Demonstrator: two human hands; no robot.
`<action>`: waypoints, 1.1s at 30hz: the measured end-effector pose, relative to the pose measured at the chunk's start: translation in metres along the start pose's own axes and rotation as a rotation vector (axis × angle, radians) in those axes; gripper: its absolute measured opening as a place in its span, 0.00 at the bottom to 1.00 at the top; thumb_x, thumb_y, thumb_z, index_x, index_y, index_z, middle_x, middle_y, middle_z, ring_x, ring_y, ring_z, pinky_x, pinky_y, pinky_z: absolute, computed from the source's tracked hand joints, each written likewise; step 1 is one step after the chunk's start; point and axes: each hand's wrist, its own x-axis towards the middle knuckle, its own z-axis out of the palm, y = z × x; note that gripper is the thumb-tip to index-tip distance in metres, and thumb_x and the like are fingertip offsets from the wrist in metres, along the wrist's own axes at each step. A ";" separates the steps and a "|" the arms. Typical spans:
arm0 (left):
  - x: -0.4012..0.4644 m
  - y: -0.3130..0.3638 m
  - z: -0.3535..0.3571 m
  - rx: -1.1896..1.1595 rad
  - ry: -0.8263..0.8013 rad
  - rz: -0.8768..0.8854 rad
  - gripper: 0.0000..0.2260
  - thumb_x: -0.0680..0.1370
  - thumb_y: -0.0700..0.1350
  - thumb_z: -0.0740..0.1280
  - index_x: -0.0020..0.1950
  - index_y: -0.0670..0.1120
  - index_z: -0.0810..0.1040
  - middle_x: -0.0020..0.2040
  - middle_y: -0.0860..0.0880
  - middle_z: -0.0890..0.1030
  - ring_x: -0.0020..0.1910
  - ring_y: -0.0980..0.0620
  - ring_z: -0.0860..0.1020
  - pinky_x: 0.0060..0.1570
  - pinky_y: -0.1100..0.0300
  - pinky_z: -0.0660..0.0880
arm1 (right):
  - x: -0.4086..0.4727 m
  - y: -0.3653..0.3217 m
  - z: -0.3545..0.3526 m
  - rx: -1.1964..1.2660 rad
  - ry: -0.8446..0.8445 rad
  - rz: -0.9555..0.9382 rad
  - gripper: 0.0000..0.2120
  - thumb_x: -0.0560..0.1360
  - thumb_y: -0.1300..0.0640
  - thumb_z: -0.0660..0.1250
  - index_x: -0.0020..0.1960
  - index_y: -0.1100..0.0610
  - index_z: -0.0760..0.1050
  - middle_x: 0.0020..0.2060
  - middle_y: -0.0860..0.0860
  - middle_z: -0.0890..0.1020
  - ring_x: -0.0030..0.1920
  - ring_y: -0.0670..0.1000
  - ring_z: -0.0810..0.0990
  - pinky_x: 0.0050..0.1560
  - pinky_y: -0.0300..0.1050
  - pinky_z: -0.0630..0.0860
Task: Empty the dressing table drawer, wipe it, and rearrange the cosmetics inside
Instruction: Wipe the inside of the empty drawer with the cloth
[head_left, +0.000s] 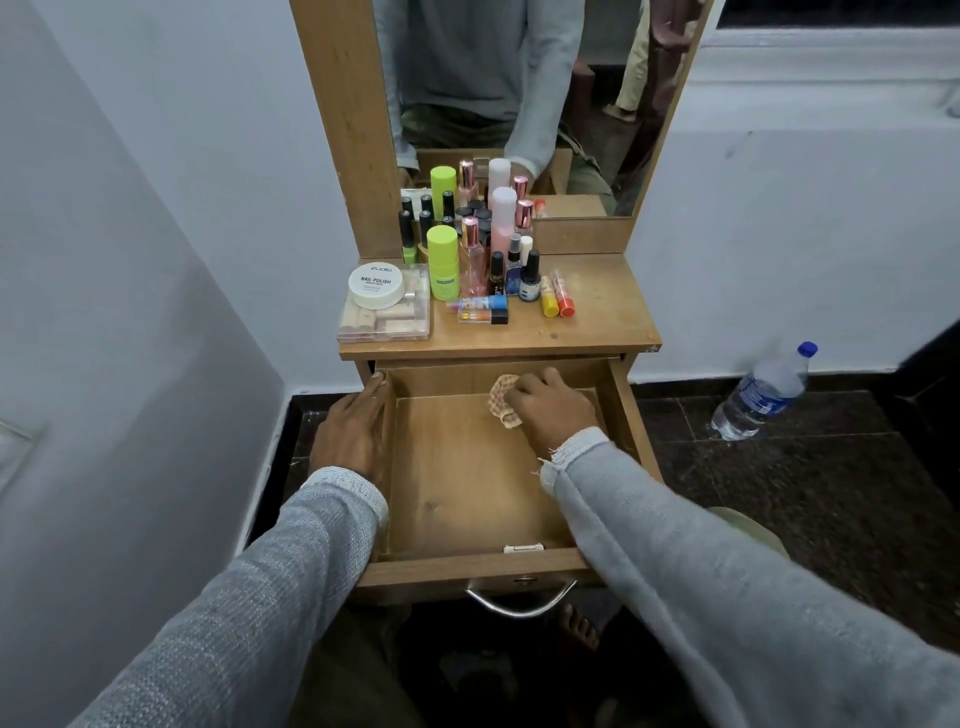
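The pale wooden pull-out drawer (467, 478) stands wide open and bare inside, and the right hand (553, 410) is closed over a small beige checked cloth (503, 401), pressing it down near the back wall on the right half of the floor. The left hand (353, 431) lies flat, fingers spread, along the drawer's left side wall, bracing it. The cosmetics, a crowd of small bottles, tubes and nail polishes (483, 260), sit up on the wooden tabletop (597, 322) just beyond, with a white round jar (376, 285) on a clear plastic box (384, 317). To wipe well from here, I'd say sweep the cloth from the back edge toward the front in overlapping lanes, then work into the corners where dust collects. Keeping that left hand planted should stop the drawer sliding in under the pressure.
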 end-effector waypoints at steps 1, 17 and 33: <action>0.002 -0.001 0.001 0.008 -0.014 0.006 0.23 0.79 0.35 0.58 0.73 0.47 0.68 0.73 0.50 0.68 0.70 0.44 0.68 0.68 0.47 0.67 | 0.001 0.003 -0.007 -0.134 -0.053 -0.083 0.21 0.74 0.61 0.69 0.66 0.58 0.71 0.65 0.55 0.73 0.66 0.58 0.68 0.59 0.54 0.76; 0.011 -0.022 0.014 0.037 -0.022 0.043 0.30 0.74 0.28 0.58 0.74 0.50 0.66 0.73 0.51 0.68 0.68 0.44 0.69 0.67 0.48 0.68 | 0.012 0.040 -0.012 -0.275 -0.439 0.166 0.14 0.82 0.57 0.58 0.63 0.60 0.75 0.60 0.56 0.77 0.60 0.57 0.77 0.55 0.47 0.73; 0.008 -0.008 0.001 0.085 -0.058 0.038 0.27 0.77 0.31 0.57 0.75 0.49 0.65 0.74 0.50 0.66 0.70 0.43 0.67 0.65 0.44 0.69 | 0.025 0.046 -0.026 -0.457 -0.483 0.000 0.12 0.79 0.57 0.64 0.59 0.62 0.77 0.52 0.54 0.82 0.53 0.55 0.81 0.53 0.47 0.79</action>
